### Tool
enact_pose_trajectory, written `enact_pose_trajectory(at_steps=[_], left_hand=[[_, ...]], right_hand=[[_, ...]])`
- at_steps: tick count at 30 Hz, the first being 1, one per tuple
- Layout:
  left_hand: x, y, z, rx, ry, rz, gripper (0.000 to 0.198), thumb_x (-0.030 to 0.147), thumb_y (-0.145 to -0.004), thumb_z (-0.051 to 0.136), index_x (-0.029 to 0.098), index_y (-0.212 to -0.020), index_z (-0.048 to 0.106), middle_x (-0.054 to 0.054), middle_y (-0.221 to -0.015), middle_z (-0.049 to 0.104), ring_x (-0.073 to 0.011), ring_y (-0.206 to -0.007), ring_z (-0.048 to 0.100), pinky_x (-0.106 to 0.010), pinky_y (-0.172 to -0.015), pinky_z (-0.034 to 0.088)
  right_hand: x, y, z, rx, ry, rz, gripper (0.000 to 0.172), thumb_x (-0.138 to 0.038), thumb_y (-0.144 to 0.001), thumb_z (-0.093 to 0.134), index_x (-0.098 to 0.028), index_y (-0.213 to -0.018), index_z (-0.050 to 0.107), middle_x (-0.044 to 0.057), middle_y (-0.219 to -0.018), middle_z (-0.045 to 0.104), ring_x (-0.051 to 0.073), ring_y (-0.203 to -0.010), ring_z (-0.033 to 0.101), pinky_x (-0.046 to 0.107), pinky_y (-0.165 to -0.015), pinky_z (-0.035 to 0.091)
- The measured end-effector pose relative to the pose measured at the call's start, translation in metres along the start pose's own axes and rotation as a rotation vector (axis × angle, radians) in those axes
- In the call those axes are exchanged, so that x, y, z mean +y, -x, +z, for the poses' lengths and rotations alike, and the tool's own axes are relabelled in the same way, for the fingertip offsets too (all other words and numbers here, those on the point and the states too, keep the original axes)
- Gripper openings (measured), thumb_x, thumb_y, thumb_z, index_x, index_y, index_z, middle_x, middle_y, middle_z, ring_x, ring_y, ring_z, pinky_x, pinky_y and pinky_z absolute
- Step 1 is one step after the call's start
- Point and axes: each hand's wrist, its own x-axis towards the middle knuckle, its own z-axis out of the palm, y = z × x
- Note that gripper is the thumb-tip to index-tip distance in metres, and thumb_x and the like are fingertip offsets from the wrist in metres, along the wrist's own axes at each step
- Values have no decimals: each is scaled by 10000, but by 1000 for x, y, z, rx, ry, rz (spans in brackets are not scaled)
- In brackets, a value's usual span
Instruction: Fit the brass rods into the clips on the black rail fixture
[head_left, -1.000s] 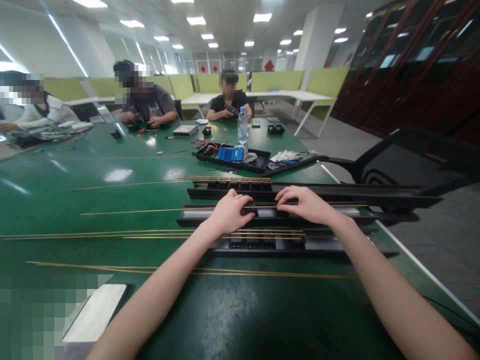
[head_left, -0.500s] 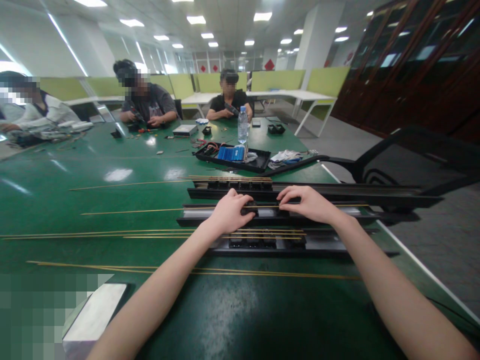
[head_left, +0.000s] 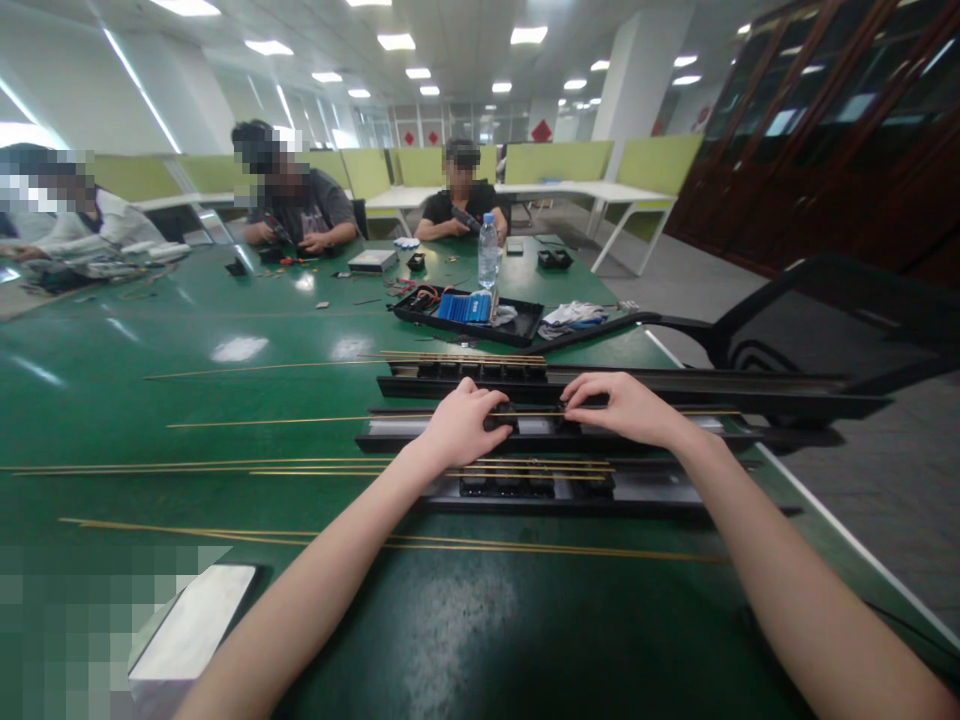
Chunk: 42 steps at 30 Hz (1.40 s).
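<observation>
My left hand [head_left: 466, 425] is closed around a small black block [head_left: 504, 416] in the middle black channel rail [head_left: 397, 442]. To its right, my right hand [head_left: 626, 408] pinches at a second black block [head_left: 566, 424] in the same rail, its fingertips close to a thin brass-coloured rod [head_left: 262, 423]. That rod runs lengthwise across the blocks and out past the rail's left end. My fingers partly hide both blocks. Nearer to me, another rail [head_left: 675, 492] holds several black blocks [head_left: 506, 486] with rods lying over them.
Behind my hands lies a far rail [head_left: 712, 400] with blocks and rods. Loose rods [head_left: 525, 547] lie in front. Farther back are a black tray [head_left: 517, 325], a water bottle [head_left: 487, 255] and gloves [head_left: 574, 318]. A chair [head_left: 810, 310] stands right; several people sit across the table.
Both hands keep nearly the same grip and place. The whole view shifts slightly to the right; no clear movement of the blocks or rod shows.
</observation>
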Motion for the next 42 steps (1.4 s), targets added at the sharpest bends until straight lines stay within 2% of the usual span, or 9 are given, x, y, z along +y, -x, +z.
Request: enact_pose_trajectory(at_steps=[5, 9, 12, 15, 22, 42], left_hand=[[0, 0, 0, -2, -2, -3, 405, 416, -861, 624, 211, -1210, 642, -61, -982, 716, -265, -984, 505, -378, -869, 482], [-2, 0, 3, 10, -6, 13, 416, 417, -859, 629, 201, -1214, 640, -68, -987, 714, -265, -984, 507, -375, -868, 481], [-3, 0, 4, 20, -14, 22, 428, 413, -857, 633, 194, -1224, 637, -71, -994, 714, -265, -981, 506, -377, -872, 479], [-3, 0, 3, 18, -19, 18, 422, 411, -861, 627, 193, -1222, 640, -66, -993, 716, -263, -969, 506, -375, -879, 478], [-2, 0, 2, 14, -25, 17, 435, 407, -858, 630, 190, -1235, 636, -76, -1006, 714, -270, -987, 510, -377, -873, 485], [-3, 0, 4, 5, -12, 2, 423, 412, -857, 629, 210, -1228, 633, -74, -1008, 710, -269, -1014, 513, -388, -896, 482]], right_hand=[[-6, -3, 7, 72, 42, -9, 185, -369, -846, 647, -227, -818, 763, 54, -974, 746, 239, -910, 685, 393, -894, 524], [-21, -8, 31, 116, 139, -72, 146, -326, -876, 632, -241, -877, 750, 48, -988, 746, 237, -938, 668, 387, -883, 512], [-32, -12, 53, 192, 240, -41, 114, -293, -874, 645, -243, -914, 740, 46, -996, 741, 243, -947, 653, 387, -853, 507], [-39, -14, 64, 218, 291, -30, 96, -260, -871, 655, -233, -917, 735, 48, -984, 739, 241, -935, 642, 381, -833, 504], [-43, -15, 64, 187, 329, -60, 115, -234, -902, 618, -233, -849, 720, 46, -947, 738, 239, -917, 632, 384, -841, 493], [-42, -13, 66, 189, 335, -62, 130, -233, -909, 600, -232, -848, 715, 48, -940, 738, 237, -917, 626, 385, -830, 487]])
